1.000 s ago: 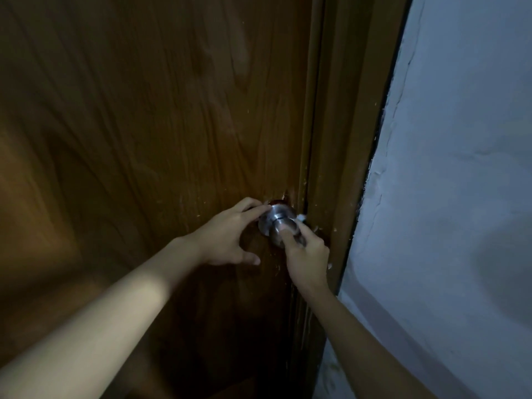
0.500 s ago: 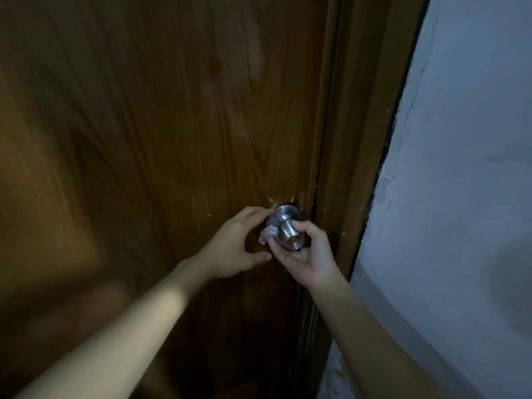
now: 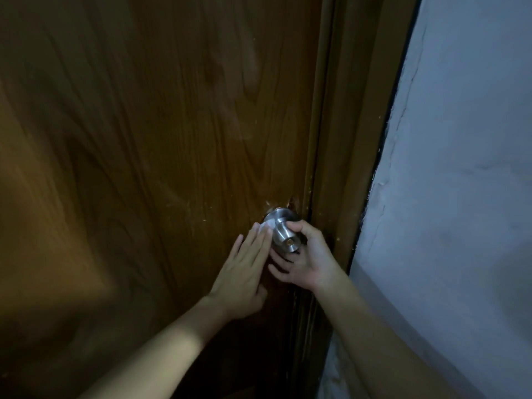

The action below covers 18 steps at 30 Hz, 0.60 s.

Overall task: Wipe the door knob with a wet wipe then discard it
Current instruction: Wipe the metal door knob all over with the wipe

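The wiping step is judged to be in hand, with the discarding not yet begun. At the left, a dark wooden door (image 3: 149, 156) is seen; the left hand (image 3: 244, 272) is laid against it with fingers straight and together, and a small white wet wipe (image 3: 266, 226) is pressed by its fingertips against the left side of the door knob's neck; the wipe is mostly hidden. The door knob (image 3: 283, 233), of brushed metal with a keyhole in its face, is cupped from below and the right by the right hand (image 3: 305, 262), curled loosely round it, thumb on top. A door frame (image 3: 345, 168) and a pale wall (image 3: 460, 197) are seen further right. For the next move, the wipe would have to be carried round the remaining surface. Counted: one door, one knob, one wipe, two hands; no bin is visible.
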Tool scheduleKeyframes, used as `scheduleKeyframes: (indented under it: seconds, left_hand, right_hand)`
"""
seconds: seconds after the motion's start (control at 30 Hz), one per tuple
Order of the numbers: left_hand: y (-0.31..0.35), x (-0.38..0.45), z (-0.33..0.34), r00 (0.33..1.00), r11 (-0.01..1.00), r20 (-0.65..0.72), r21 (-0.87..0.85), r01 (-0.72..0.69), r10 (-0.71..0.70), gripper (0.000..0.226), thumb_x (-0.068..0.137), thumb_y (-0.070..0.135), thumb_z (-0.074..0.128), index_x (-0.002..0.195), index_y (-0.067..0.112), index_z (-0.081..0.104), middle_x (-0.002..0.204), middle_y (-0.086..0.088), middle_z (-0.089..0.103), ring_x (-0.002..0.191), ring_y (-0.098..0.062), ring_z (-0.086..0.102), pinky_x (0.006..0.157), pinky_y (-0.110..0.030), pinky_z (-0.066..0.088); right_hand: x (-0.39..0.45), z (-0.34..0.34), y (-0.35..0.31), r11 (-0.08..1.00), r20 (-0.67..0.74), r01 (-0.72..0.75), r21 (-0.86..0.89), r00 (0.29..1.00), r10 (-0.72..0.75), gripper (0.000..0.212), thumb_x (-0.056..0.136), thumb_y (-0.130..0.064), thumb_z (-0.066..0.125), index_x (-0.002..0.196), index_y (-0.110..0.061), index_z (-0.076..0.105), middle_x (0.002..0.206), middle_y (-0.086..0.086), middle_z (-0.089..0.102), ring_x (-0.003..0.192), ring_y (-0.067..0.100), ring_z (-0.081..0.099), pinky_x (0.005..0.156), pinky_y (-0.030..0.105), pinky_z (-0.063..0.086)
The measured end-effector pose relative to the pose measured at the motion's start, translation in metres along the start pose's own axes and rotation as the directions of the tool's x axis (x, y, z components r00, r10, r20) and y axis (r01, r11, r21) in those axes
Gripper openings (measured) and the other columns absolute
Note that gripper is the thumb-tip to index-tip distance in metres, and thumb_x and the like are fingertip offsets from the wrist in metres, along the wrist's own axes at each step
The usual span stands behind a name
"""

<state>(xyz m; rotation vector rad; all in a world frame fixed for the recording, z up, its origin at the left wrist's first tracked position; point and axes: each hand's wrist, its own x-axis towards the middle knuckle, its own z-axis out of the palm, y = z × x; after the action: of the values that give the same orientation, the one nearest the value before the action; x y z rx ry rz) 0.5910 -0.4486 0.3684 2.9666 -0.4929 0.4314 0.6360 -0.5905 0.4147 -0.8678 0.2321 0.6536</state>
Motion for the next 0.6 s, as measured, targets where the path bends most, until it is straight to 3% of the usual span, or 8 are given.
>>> scheduleKeyframes:
  seconds: [0.07, 0.2, 0.37, 0.6]
  left_hand:
    - [-0.006, 0.007, -0.005, 0.998, 0.984, 0.055, 0.180, 0.002, -0.012, 0.103, 0.081, 0.026, 0.050, 0.132, 0.015, -0.039, 0.138, 0.002, -0.043, 0.130, -0.017, -0.042, 0.109, -0.035, -0.024]
    - [-0.015, 0.013, -0.016, 0.983, 0.816, 0.182, 0.572, -0.085, -0.025, 0.095, 0.089, 0.040, 0.042, 0.127, 0.006, -0.038, 0.125, -0.013, -0.053, 0.116, -0.024, -0.050, 0.102, -0.041, -0.026]
    - [-0.016, 0.031, -0.033, 0.988, 0.699, 0.147, 0.702, -0.135, 0.043, 0.099, 0.087, 0.050, 0.040, 0.134, 0.001, -0.032, 0.137, -0.019, -0.045, 0.124, -0.030, -0.044, 0.104, -0.044, -0.024]
    - [-0.017, 0.062, -0.074, 0.902, 0.482, 0.380, 0.764, -0.430, 0.203, 0.099, 0.085, 0.048, 0.048, 0.139, 0.007, -0.024, 0.147, -0.012, -0.035, 0.138, -0.023, -0.029, 0.111, -0.043, -0.018]
  right_hand:
    - [-0.002, 0.000, -0.003, 1.000, -0.035, 0.011, -0.009, 0.999, -0.012, 0.066, 0.056, -0.027, 0.074, 0.117, -0.010, 0.054, 0.120, 0.015, 0.056, 0.107, 0.028, 0.053, 0.080, 0.039, 0.045]
    - [-0.004, -0.002, -0.005, 0.993, -0.054, 0.060, -0.103, 0.996, -0.066, 0.045, 0.075, -0.031, 0.068, 0.111, -0.010, 0.053, 0.112, 0.014, 0.057, 0.100, 0.027, 0.054, 0.072, 0.034, 0.046]
    - [-0.001, -0.003, -0.004, 0.988, -0.031, 0.097, -0.122, 0.994, -0.101, 0.048, 0.078, -0.029, 0.065, 0.120, -0.012, 0.049, 0.114, 0.016, 0.056, 0.102, 0.030, 0.055, 0.076, 0.035, 0.048]
    - [0.000, -0.005, -0.005, 0.993, -0.014, 0.100, -0.067, 0.995, -0.101, 0.045, 0.078, -0.025, 0.066, 0.118, -0.013, 0.050, 0.117, 0.018, 0.055, 0.103, 0.031, 0.056, 0.079, 0.035, 0.050]
